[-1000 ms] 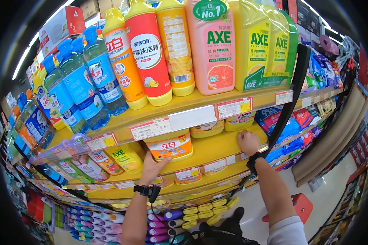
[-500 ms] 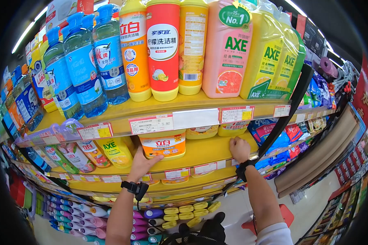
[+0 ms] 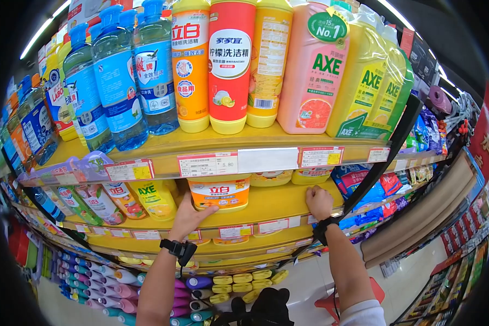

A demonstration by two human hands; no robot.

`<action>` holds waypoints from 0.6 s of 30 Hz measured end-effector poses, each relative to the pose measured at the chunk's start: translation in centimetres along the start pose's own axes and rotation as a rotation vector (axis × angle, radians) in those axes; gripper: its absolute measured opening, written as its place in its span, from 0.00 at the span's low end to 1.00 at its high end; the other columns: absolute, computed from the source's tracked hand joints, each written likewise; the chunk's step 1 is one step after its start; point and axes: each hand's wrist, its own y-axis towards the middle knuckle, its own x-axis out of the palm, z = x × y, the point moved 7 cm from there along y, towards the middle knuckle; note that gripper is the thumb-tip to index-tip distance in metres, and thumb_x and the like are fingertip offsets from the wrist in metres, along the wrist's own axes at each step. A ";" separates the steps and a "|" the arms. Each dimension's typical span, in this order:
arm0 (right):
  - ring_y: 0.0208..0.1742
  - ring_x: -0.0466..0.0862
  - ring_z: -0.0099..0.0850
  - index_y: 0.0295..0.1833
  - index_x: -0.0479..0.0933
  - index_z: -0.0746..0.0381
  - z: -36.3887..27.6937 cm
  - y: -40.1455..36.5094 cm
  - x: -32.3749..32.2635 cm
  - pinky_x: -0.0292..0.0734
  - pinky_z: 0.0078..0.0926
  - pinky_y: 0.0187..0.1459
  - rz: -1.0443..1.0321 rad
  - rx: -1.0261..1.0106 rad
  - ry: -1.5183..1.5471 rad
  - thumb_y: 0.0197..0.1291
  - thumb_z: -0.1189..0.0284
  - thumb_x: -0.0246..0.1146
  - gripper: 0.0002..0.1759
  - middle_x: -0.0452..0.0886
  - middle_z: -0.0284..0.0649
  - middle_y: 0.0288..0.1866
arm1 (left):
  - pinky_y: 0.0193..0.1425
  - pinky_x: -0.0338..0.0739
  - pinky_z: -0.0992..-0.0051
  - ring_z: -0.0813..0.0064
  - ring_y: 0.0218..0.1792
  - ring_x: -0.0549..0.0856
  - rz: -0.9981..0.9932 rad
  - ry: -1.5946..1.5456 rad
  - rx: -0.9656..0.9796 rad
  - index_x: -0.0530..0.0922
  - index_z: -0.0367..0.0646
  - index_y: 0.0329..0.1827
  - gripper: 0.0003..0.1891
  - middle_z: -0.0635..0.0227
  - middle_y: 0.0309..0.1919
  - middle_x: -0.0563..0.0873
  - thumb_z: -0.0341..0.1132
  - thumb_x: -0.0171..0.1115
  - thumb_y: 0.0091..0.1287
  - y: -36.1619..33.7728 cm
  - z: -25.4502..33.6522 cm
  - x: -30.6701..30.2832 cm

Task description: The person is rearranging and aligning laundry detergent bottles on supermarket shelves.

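Note:
My left hand [image 3: 192,218] is at the left side of an orange and yellow dish soap bottle [image 3: 219,194] on the second shelf. Its thumb lies across the lower front of the bottle; the other fingers are mostly hidden behind the side. The bottle stands upright, its top hidden by the shelf above. Farther right, my right hand [image 3: 319,201] rests on the yellow shelf board [image 3: 277,204] with its fingers curled in, and no object shows in it. A yellow AXE bottle [image 3: 156,201] stands left of my left hand.
Large soap bottles, including a red one [image 3: 229,70] and a pink one [image 3: 314,70], line the upper shelf above my hands. A black shelf upright [image 3: 383,157] is at the right. Several bottles [image 3: 243,282] stand on the floor below.
The camera view has shifted slightly, so the upper bottles appear a little farther right. My hands keep about the same places on the bottle and the shelf.

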 end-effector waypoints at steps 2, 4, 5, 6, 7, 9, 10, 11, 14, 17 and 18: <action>0.31 0.85 0.56 0.30 0.81 0.63 0.0 -0.1 -0.1 0.81 0.52 0.37 0.004 -0.004 -0.006 0.65 0.61 0.61 0.18 0.84 0.55 0.27 | 0.63 0.76 0.69 0.67 0.55 0.83 0.005 0.025 0.037 0.70 0.32 0.62 0.35 0.55 0.54 0.84 0.38 0.79 0.57 0.0 0.2 0.0; 0.31 0.85 0.56 0.30 0.82 0.63 0.1 -0.1 0.0 0.81 0.52 0.37 -0.008 -0.005 0.000 0.65 0.61 0.61 0.17 0.84 0.55 0.27 | 0.63 0.76 0.69 0.67 0.55 0.83 -0.003 0.011 0.032 0.69 0.32 0.62 0.35 0.55 0.55 0.84 0.38 0.79 0.57 0.0 -0.1 0.1; 0.31 0.85 0.55 0.30 0.82 0.63 0.1 -0.1 0.1 0.81 0.52 0.37 -0.013 -0.004 0.004 0.65 0.61 0.61 0.17 0.84 0.55 0.27 | 0.63 0.76 0.69 0.67 0.55 0.83 -0.007 0.006 0.030 0.69 0.32 0.62 0.35 0.55 0.55 0.83 0.38 0.79 0.57 0.1 -0.1 0.1; 0.31 0.85 0.55 0.30 0.82 0.63 0.1 -0.1 0.1 0.81 0.52 0.37 -0.017 0.001 0.008 0.65 0.61 0.61 0.17 0.84 0.55 0.27 | 0.63 0.76 0.68 0.67 0.55 0.83 -0.007 0.013 0.032 0.69 0.32 0.62 0.35 0.55 0.55 0.84 0.38 0.79 0.57 0.1 0.0 0.1; 0.31 0.85 0.55 0.30 0.82 0.64 0.1 0.0 0.0 0.81 0.52 0.37 -0.021 0.005 0.012 0.65 0.61 0.61 0.17 0.84 0.55 0.27 | 0.63 0.76 0.68 0.67 0.56 0.83 -0.007 0.019 0.034 0.69 0.32 0.63 0.35 0.55 0.55 0.84 0.38 0.79 0.57 0.1 0.2 0.1; 0.31 0.85 0.55 0.30 0.82 0.64 0.0 -0.1 -0.1 0.81 0.52 0.38 -0.021 0.005 0.016 0.65 0.62 0.60 0.17 0.84 0.55 0.27 | 0.63 0.76 0.68 0.67 0.56 0.83 -0.013 0.019 0.025 0.69 0.32 0.63 0.36 0.55 0.55 0.84 0.38 0.79 0.57 0.0 0.3 0.2; 0.31 0.85 0.55 0.30 0.82 0.64 0.0 -0.1 -0.2 0.81 0.52 0.38 -0.017 0.001 0.019 0.65 0.62 0.60 0.17 0.84 0.55 0.27 | 0.63 0.76 0.68 0.67 0.56 0.83 -0.021 0.014 0.015 0.69 0.32 0.63 0.35 0.55 0.55 0.84 0.38 0.79 0.57 0.0 0.3 0.2; 0.31 0.85 0.55 0.30 0.82 0.64 -0.2 -0.1 -0.2 0.81 0.53 0.38 -0.011 -0.003 0.022 0.65 0.62 0.60 0.17 0.84 0.55 0.27 | 0.63 0.76 0.68 0.67 0.56 0.83 -0.028 0.009 0.006 0.69 0.32 0.62 0.35 0.55 0.55 0.84 0.38 0.79 0.57 0.0 0.3 0.2; 0.31 0.85 0.56 0.31 0.82 0.64 -0.3 -0.1 -0.4 0.81 0.53 0.38 -0.010 -0.001 0.023 0.65 0.62 0.60 0.17 0.84 0.55 0.27 | 0.63 0.76 0.68 0.67 0.55 0.83 0.006 0.085 0.027 0.70 0.32 0.62 0.35 0.55 0.55 0.84 0.39 0.79 0.57 -0.1 0.0 0.0; 0.32 0.85 0.56 0.31 0.82 0.64 0.1 -0.1 0.0 0.81 0.53 0.39 -0.027 0.010 -0.006 0.65 0.62 0.59 0.17 0.84 0.56 0.28 | 0.62 0.77 0.68 0.66 0.55 0.84 -0.009 0.089 0.046 0.70 0.32 0.62 0.35 0.55 0.55 0.84 0.39 0.79 0.58 -0.1 0.4 0.0; 0.32 0.85 0.56 0.32 0.82 0.64 0.2 -0.1 0.1 0.81 0.53 0.39 -0.027 0.010 -0.006 0.65 0.62 0.59 0.17 0.84 0.56 0.29 | 0.62 0.77 0.68 0.66 0.55 0.84 -0.010 0.086 0.037 0.70 0.32 0.62 0.35 0.55 0.54 0.85 0.39 0.79 0.57 -0.2 0.3 0.0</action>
